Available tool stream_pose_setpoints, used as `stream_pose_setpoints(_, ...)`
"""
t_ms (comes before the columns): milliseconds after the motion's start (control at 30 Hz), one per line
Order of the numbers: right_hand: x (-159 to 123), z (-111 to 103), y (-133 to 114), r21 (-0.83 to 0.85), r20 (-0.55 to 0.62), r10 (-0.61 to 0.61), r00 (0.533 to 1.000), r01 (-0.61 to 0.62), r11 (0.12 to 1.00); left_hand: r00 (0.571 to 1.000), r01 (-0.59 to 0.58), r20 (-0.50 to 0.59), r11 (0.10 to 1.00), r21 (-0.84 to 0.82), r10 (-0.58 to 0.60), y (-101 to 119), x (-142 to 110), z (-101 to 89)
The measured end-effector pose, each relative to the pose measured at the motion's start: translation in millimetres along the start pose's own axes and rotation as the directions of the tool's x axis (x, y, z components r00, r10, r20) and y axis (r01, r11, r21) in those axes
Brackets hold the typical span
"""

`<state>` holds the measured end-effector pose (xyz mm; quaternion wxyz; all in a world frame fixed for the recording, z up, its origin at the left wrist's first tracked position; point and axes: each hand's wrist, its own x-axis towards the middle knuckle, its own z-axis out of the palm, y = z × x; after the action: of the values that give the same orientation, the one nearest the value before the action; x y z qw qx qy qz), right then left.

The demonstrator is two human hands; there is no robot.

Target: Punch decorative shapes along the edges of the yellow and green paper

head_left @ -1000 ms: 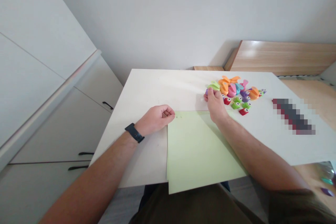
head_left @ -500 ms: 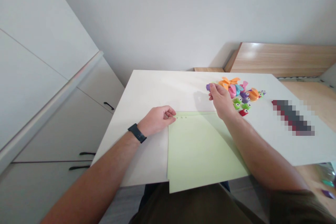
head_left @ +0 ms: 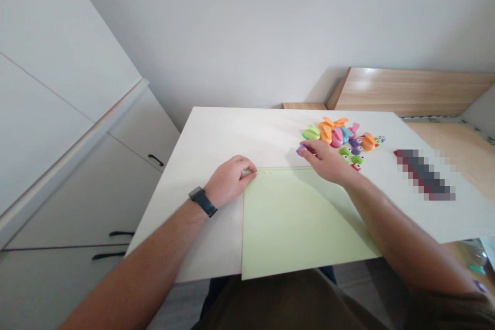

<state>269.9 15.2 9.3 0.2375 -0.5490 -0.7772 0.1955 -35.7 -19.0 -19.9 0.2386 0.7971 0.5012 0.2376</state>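
Left hand (head_left: pixel 229 180) on green paper (head_left: pixel 301 221); right hand (head_left: pixel 328 163) grips purple punch (head_left: pixel 301 150).

The room is bright with soft light, and a pale shine sits on the wooden board (head_left: pixel 390 87) by the wall (head_left: pixel 247 31). The right hand (head_left: pixel 328 162) drops a faint, soft shadow on the white desk (head_left: pixel 232 134). The cupboard (head_left: pixel 69 165) leans oddly at the edge of the view, and one patch (head_left: pixel 423 175) is blurred into blocks.
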Motion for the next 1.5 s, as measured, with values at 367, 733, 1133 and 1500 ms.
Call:
stream_pose_setpoints(367, -0.7, 32.7, 0.1, -0.189, 0.06, -0.128, 0.99, 0.137, 0.972, 0.997, 0.053, 0.051, 0.999, 0.012, -0.053, 0.6, -0.1, -3.6)
stream_pose_setpoints(733, -6.3, 31.1, 9.4, -0.143, 0.027, -0.071, 0.997, 0.075, 0.987, 0.998, 0.04, 0.052, 0.999, 0.01, -0.041, 0.2, -0.8, -4.2)
stream_pose_setpoints(1133, -6.6, 24.1, 7.4, -0.131, -0.049, -0.097, 0.994, 0.09, 0.987, 0.998, 0.03, 0.057, 0.999, 0.042, -0.033, -1.3, -0.6, -3.8)
stream_pose_setpoints(1500, 6.4, -41.9, 68.1, -0.446, -0.21, 0.127, 0.969, -0.21, 0.87, 0.998, 0.022, 0.063, 0.999, 0.04, -0.024, -3.2, -0.3, -3.4)
